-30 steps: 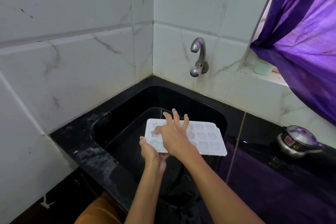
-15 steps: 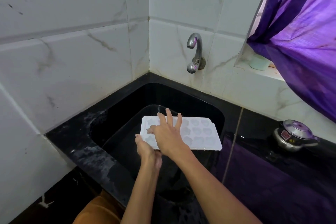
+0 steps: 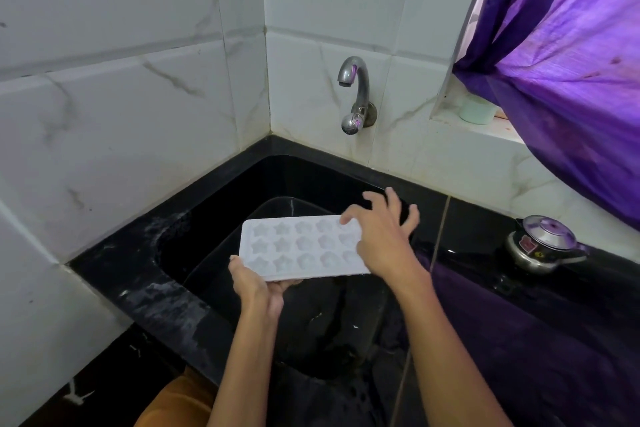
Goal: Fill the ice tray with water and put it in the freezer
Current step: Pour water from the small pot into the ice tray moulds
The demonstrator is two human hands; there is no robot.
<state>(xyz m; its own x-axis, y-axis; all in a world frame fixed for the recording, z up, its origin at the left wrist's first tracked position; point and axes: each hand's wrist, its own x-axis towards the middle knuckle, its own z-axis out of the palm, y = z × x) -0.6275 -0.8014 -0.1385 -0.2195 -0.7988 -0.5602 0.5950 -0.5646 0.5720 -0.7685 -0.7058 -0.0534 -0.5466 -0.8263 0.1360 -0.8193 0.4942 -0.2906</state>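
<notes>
A white ice tray (image 3: 294, 248) with star-shaped cells is held level over the black sink (image 3: 277, 180). My left hand (image 3: 258, 282) grips its near left corner from below. My right hand (image 3: 382, 236) lies over the tray's right end, fingers spread, and covers the cells there. The metal tap (image 3: 355, 94) juts from the tiled wall behind the sink, above and beyond the tray; no water runs from it. I cannot tell whether the cells hold water.
White tiled walls meet in a corner behind the sink. A black counter (image 3: 485, 229) runs right, with a small steel pressure cooker (image 3: 542, 243) on it. A purple curtain (image 3: 571, 62) hangs at the upper right over a ledge with a pale cup (image 3: 478, 109).
My right hand has slid from the tray's left part to its right end, uncovering the left cells. The left hand keeps its hold.
</notes>
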